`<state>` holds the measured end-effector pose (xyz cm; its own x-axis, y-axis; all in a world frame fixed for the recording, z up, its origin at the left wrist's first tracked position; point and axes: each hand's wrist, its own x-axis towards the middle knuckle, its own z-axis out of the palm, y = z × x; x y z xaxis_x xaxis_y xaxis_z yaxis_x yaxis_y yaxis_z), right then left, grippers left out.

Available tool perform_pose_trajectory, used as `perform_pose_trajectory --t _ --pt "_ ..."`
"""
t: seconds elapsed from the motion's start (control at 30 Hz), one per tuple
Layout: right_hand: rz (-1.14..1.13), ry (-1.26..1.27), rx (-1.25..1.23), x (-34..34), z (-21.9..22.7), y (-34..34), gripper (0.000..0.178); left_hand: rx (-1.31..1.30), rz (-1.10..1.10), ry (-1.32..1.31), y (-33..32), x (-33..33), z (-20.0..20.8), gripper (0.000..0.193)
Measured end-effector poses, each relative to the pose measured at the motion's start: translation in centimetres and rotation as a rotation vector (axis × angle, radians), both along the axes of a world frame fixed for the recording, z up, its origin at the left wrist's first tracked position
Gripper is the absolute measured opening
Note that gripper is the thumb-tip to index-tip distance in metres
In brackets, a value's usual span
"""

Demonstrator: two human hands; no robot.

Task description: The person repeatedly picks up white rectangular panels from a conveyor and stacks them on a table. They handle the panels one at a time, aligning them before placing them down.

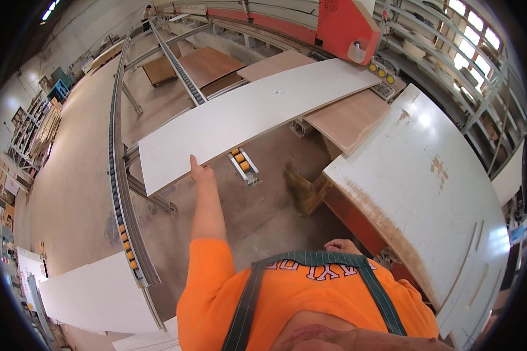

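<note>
A long white panel [240,120] lies slanting across the view, from the roller rail on the left to the red machine on the right. At its near edge my left hand [201,169] grips the board, thumb on the top face and the other fingers hidden beneath. My left arm is stretched out ahead. Close to my chest is my right hand [342,246], its fingers loosely curled, with nothing visible in it. It is apart from the panel, next to the corner of a worn pale worktable [416,158].
A red machine [348,29] stands at the far right. The roller rail [116,152] runs along the left. Under the panel are brown boards [354,117] and a short yellow roller bracket [243,166]. More white panels [99,292] lie at lower left. A person [146,16] stands far back.
</note>
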<state>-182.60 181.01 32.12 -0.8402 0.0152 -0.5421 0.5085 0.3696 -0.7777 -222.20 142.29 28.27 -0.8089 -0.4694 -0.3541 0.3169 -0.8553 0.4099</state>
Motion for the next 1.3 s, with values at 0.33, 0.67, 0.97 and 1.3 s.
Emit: perform_pose_trajectory --t 0.33,0.67,0.97,1.3 --pt "-0.015 0.199 -0.085 -7.6 5.7 6.2 0.022 -0.331 -0.105 -0.109 2.0 14.0 -2.8 0.047" --pt "-0.224 0.671 0.719 -21.3 5.5 34.2 0.024 -0.318 0.233 -0.196 -4.7 19.1 0.1 0.042" --pt "-0.344 0.438 1.350 -41.2 3.1 51.5 0.041 -0.389 0.435 -0.328 -4.7 17.0 0.9 0.048" --pt "-0.320 0.173 0.869 -48.3 1.0 57.1 0.080 -0.280 0.205 -0.131 9.3 15.6 -0.2 0.042"
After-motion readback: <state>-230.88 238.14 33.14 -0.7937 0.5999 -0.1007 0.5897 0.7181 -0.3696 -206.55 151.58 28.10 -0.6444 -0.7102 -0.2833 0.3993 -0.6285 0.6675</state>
